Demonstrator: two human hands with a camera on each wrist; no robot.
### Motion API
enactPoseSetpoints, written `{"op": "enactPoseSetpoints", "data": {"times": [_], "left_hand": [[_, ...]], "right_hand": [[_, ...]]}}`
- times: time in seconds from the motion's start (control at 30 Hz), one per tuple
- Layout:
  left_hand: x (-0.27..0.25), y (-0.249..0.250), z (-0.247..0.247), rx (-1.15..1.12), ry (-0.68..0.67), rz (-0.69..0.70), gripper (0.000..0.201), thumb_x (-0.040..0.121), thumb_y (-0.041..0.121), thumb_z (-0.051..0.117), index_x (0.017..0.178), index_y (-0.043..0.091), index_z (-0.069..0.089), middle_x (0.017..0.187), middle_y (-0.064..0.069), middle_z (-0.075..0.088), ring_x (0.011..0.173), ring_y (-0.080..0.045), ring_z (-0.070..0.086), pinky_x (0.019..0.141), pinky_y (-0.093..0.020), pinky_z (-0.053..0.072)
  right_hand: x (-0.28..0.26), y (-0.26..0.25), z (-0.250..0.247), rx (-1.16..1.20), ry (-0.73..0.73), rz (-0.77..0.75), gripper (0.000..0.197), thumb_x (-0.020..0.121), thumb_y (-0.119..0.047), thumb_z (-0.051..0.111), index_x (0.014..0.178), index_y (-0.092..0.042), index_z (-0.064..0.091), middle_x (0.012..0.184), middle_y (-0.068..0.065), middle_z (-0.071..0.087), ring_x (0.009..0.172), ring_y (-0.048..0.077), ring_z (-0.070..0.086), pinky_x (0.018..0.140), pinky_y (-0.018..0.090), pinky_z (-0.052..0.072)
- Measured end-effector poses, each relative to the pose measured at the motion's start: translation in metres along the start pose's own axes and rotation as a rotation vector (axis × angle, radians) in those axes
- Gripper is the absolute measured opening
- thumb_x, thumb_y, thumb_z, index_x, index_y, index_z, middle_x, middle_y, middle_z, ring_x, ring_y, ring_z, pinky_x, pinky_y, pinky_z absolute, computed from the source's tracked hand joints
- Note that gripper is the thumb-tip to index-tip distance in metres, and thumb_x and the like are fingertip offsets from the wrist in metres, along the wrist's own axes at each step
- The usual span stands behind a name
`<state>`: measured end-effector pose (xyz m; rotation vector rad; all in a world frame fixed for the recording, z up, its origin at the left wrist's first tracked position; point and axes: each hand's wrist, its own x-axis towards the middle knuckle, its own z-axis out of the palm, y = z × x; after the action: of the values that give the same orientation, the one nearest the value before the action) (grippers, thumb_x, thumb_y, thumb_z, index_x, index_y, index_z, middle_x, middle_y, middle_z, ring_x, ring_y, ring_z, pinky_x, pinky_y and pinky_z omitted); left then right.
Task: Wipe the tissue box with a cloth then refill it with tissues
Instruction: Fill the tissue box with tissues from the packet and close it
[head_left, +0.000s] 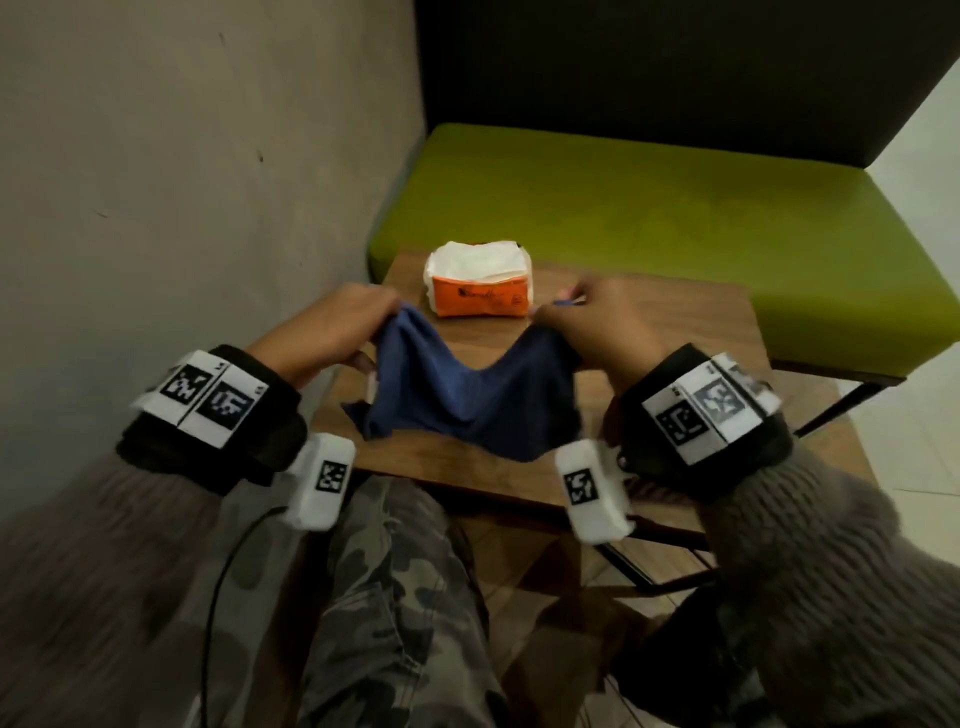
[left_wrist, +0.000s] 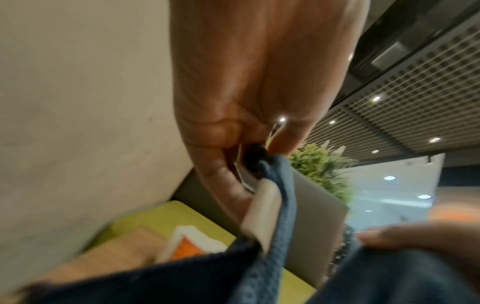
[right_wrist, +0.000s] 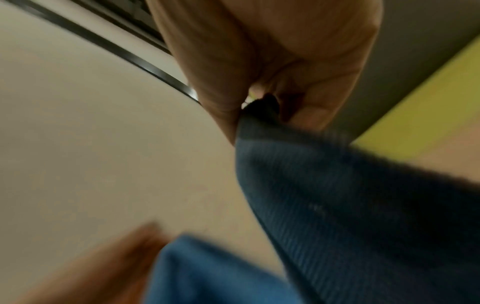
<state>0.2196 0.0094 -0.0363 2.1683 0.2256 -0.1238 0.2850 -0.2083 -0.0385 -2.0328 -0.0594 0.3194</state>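
Left hand (head_left: 332, 327), right hand (head_left: 587, 322) pinch top corners of cloth (head_left: 467, 400); soft, limp, sags between. Tissue pack (head_left: 480, 286) at 12 o'clock, light, crushable; grip ends.

The head view looks forward and steeply down from above, taking in both hands, the blue cloth (head_left: 467, 395) stretched between them, the wooden surface (head_left: 649, 332) and the green bench (head_left: 675, 208) beyond. The left wrist view sits very close under the left hand (left_wrist: 249, 86), facing along it and tilted up toward a gridded ceiling (left_wrist: 405, 107). The right wrist view, equally close and blurred, faces along the right hand (right_wrist: 272, 57) toward the wall. All three views share the cloth; each wrist view catches the opposite hand
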Motion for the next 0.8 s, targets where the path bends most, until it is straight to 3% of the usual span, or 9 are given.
{"op": "enactPoseSetpoints", "data": {"times": [0.1,0.23,0.33,0.4,0.47,0.53,0.67,0.73,0.8], "left_hand": [[-0.015,0.031,0.021,-0.042,-0.081,0.063,0.018,0.096,0.029,0.046,0.087,0.016,0.055,0.081,-0.001,0.054,0.075,-0.013,0.055,0.049,-0.018,0.049],[-0.022,0.036,0.030,0.315,-0.194,0.274,0.078,0.060,0.075,0.065,0.113,0.020,0.048,0.104,0.003,0.061,0.095,-0.013,0.060,0.077,-0.031,0.052],[-0.022,0.031,0.020,0.272,-0.162,0.413,0.046,0.075,0.050,0.070,0.102,0.019,0.050,0.093,0.007,0.057,0.087,-0.011,0.058,0.070,-0.024,0.045],[-0.022,0.028,0.011,0.190,-0.175,0.475,0.027,0.084,0.036,0.065,0.096,0.015,0.053,0.086,0.006,0.057,0.078,-0.007,0.056,0.066,-0.022,0.043],[-0.022,0.025,0.001,0.100,-0.219,0.486,0.022,0.086,0.028,0.058,0.096,0.009,0.055,0.084,0.003,0.056,0.074,-0.004,0.054,0.065,-0.018,0.043],[-0.022,0.024,-0.006,0.021,-0.264,0.465,0.021,0.086,0.023,0.055,0.098,0.005,0.055,0.086,0.001,0.058,0.077,-0.004,0.055,0.069,-0.016,0.044],[-0.010,0.009,-0.022,0.009,-0.225,0.408,0.015,0.083,0.025,0.057,0.093,0.014,0.057,0.080,0.013,0.062,0.075,0.004,0.055,0.070,-0.012,0.044],[0.000,-0.008,-0.034,0.179,-0.130,0.344,0.014,0.076,0.029,0.058,0.088,0.022,0.061,0.080,0.007,0.065,0.078,-0.005,0.059,0.075,-0.024,0.048],[0.009,-0.020,-0.038,0.373,-0.026,0.290,0.012,0.077,0.011,0.062,0.086,0.019,0.064,0.082,-0.007,0.067,0.082,-0.022,0.065,0.076,-0.040,0.051]], "right_hand": [[-0.023,-0.008,0.019,0.209,-0.174,0.081,0.025,0.091,-0.007,0.061,0.078,-0.021,0.044,0.078,0.005,0.051,0.064,0.016,0.052,0.046,0.028,0.052],[-0.048,-0.023,0.020,0.312,-0.282,0.047,0.014,0.098,-0.005,0.043,0.104,-0.016,0.051,0.077,0.005,0.053,0.052,0.011,0.051,0.038,0.018,0.045],[-0.055,-0.027,0.010,0.377,-0.343,0.025,0.024,0.099,-0.008,0.032,0.112,-0.017,0.051,0.077,0.005,0.061,0.061,0.012,0.059,0.054,0.024,0.050],[-0.053,-0.014,0.002,0.241,-0.278,-0.158,0.024,0.089,-0.016,0.045,0.111,-0.023,0.053,0.089,0.002,0.065,0.070,0.003,0.060,0.066,0.024,0.046],[-0.045,0.008,-0.004,-0.148,-0.251,-0.379,0.049,0.071,-0.029,0.062,0.119,-0.033,0.050,0.112,-0.001,0.056,0.093,0.000,0.053,0.080,0.022,0.044],[-0.036,0.031,0.000,-0.533,-0.348,-0.423,0.064,0.070,-0.033,0.077,0.128,-0.030,0.051,0.125,0.005,0.049,0.114,0.017,0.047,0.096,0.033,0.042],[-0.018,0.054,0.015,-0.485,-0.236,-0.325,0.014,0.087,-0.024,0.070,0.091,-0.011,0.071,0.093,0.006,0.070,0.089,0.027,0.064,0.083,0.044,0.050],[-0.008,0.052,0.016,-0.484,-0.159,-0.313,0.011,0.088,-0.022,0.068,0.086,-0.011,0.071,0.088,0.007,0.072,0.085,0.027,0.065,0.077,0.039,0.051],[0.001,0.044,0.016,-0.508,-0.065,-0.351,0.009,0.089,-0.020,0.066,0.091,-0.012,0.069,0.092,0.008,0.071,0.088,0.028,0.064,0.071,0.033,0.047]]}}
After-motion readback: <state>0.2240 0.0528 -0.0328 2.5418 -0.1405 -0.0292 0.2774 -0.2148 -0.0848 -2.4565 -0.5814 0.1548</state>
